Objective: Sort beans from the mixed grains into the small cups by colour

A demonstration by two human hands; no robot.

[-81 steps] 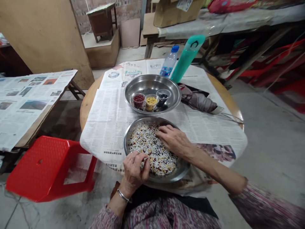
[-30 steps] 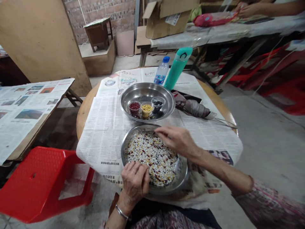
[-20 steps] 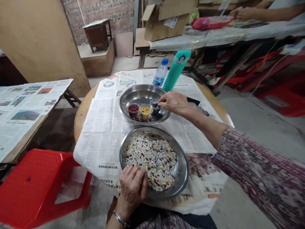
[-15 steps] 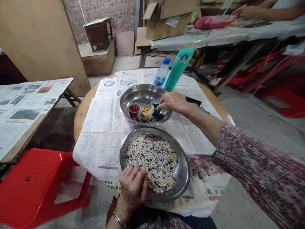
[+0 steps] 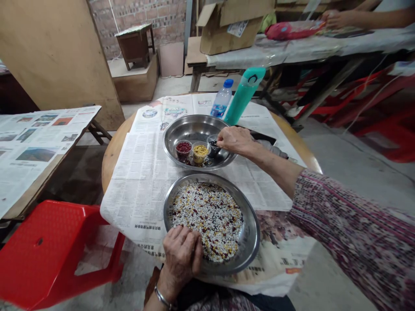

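Note:
Two steel plates stand on a newspaper-covered round wooden table (image 5: 112, 164). The nearer plate (image 5: 249, 242) holds a mix of white, red, dark and yellow grains (image 5: 207, 220). My left hand (image 5: 181, 252) rests at its near edge, fingers curled into the grains. The farther plate (image 5: 197, 125) holds small cups of red beans (image 5: 183, 150), yellow grains (image 5: 200, 152) and black beans (image 5: 213, 146). My right hand (image 5: 234, 140) is stretched over that plate, its fingertips at the black bean cup. Whether either hand holds grains is hidden.
Behind the plates stand a plastic water bottle (image 5: 222, 98) and a teal flask (image 5: 244, 97). A folded umbrella (image 5: 275, 150) lies to the right. A red plastic stool (image 5: 55, 250) is at left, beside a newspaper-covered table (image 5: 42, 142). A co-worker's hand (image 5: 333, 18) shows far right.
My right hand has moved from the grains in the nearer plate to the black bean cup in the farther plate. My left hand has stayed at the near edge. The view has shifted slightly.

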